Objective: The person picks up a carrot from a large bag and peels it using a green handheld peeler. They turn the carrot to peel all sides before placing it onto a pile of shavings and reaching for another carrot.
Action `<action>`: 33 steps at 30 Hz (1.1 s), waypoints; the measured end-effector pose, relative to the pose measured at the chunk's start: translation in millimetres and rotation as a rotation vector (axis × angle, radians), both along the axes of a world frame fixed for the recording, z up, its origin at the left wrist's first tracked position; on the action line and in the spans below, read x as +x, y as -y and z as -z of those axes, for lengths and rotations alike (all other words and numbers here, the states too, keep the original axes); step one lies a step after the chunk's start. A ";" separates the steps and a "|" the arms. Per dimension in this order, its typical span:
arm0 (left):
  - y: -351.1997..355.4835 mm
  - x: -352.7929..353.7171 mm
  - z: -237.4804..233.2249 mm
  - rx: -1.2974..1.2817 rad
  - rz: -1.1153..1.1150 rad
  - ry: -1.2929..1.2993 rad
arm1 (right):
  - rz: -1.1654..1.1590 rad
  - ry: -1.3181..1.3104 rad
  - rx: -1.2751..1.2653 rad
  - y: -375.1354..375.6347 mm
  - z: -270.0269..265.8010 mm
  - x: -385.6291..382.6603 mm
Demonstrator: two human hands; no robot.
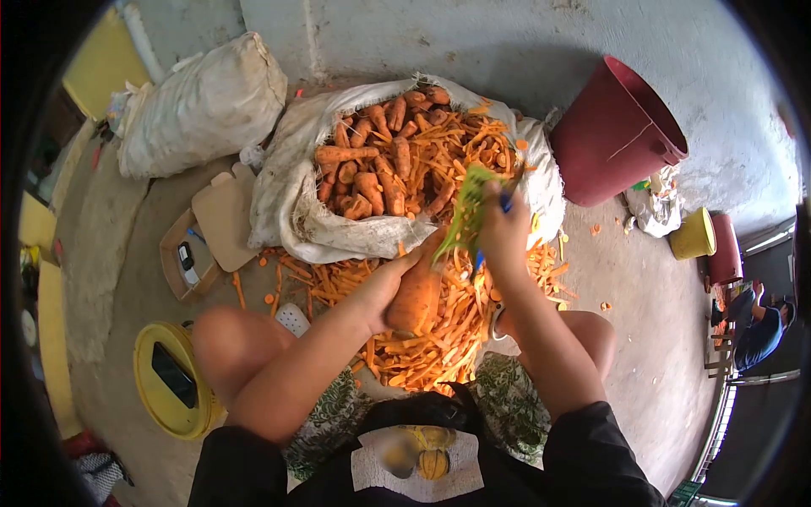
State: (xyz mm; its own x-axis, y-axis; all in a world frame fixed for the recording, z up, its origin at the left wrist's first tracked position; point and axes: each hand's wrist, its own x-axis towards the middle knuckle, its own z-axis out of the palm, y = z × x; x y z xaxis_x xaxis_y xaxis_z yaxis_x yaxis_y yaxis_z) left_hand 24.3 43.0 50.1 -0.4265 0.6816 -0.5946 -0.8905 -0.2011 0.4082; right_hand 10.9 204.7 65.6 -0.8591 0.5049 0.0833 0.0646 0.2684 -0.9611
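A large orange carrot [413,302] with a green leafy top [464,211] is held in my left hand [384,296], over a heap of orange peelings [448,355] on the floor. Fingers of my right hand [504,232] are wrapped round a blue-handled tool [480,258], beside the green top. The tool's working end is too blurred to make out. Beyond both hands, an open white sack [291,203] holds many unpeeled carrots [367,188] and more orange strips [469,139].
A full white sack [203,106] and an open cardboard box [179,253] lie at the left. Nearer is a yellow bucket [145,384] with a phone [174,375] on its lid. A red bin [604,144] leans at the right; a seated person [760,334] is farther right.
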 end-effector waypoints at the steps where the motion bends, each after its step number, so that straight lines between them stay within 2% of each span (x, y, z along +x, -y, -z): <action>1: -1.8 -1.8 9.3 0.009 -0.027 -0.024 | -0.061 -0.037 0.032 12.6 3.8 7.6; 4: -3.6 -5.6 32.0 0.117 -0.031 -0.098 | -0.189 -0.022 0.170 37.7 -0.7 25.9; 6: -7.9 -2.9 37.6 0.113 -0.190 0.053 | -0.189 -0.061 0.234 39.5 11.0 26.9; 9: -6.7 -1.7 36.8 0.026 -0.130 -0.045 | -0.160 0.018 0.356 36.6 19.5 27.5; 10: -6.8 -1.9 34.7 0.026 -0.129 -0.046 | -0.122 0.030 0.377 34.6 21.7 25.1; 12: -6.2 -2.9 27.5 0.008 0.028 -0.178 | -0.081 0.039 0.395 23.6 33.5 13.1; 13: -5.1 -0.2 25.8 0.008 0.029 -0.177 | 0.038 0.034 0.376 7.6 45.7 1.2; 15: -0.7 9.3 22.5 0.023 0.211 -0.130 | 0.224 0.077 0.359 -29.7 54.9 -20.1; 16: -1.4 16.6 10.8 -0.101 0.199 -0.139 | 0.292 0.127 0.359 -48.8 55.6 -28.2; 19: 7.4 15.2 4.7 -0.042 0.253 -0.120 | 0.397 0.104 0.458 -67.0 52.1 -33.6; 21: 11.5 7.0 6.4 0.141 0.162 -0.110 | 0.328 0.048 0.137 -63.0 40.8 -28.9; 22: 11.0 4.2 11.0 0.145 0.157 -0.108 | 0.323 0.049 0.142 -52.1 31.1 -24.2; 24: 8.8 -1.7 21.4 0.093 -0.025 -0.089 | 0.159 -0.021 -0.071 -17.3 13.4 -11.0; 25: 3.9 -0.5 11.4 0.022 -0.117 -0.030 | 0.090 -0.031 -0.088 -0.2 0.9 -2.1; 26: 1.6 -3.1 15.5 0.022 -0.118 -0.030 | 0.024 -0.040 -0.106 13.9 -5.2 6.5; 28: -2.2 -7.6 23.6 0.049 -0.186 0.034 | -0.109 -0.051 -0.054 26.4 10.6 14.3; 29: 0.3 -5.6 21.0 0.084 -0.137 -0.020 | -0.155 -0.060 0.084 30.3 14.6 18.4; 30: 0.7 -5.0 23.0 0.083 -0.139 -0.019 | -0.180 -0.128 0.071 39.7 9.4 22.5; 32: -0.8 -4.0 30.7 0.053 -0.190 0.010 | -0.185 0.034 0.218 44.6 2.1 28.3; 33: -3.8 -3.4 32.6 0.101 -0.245 0.043 | -0.185 0.033 0.218 44.1 3.9 28.7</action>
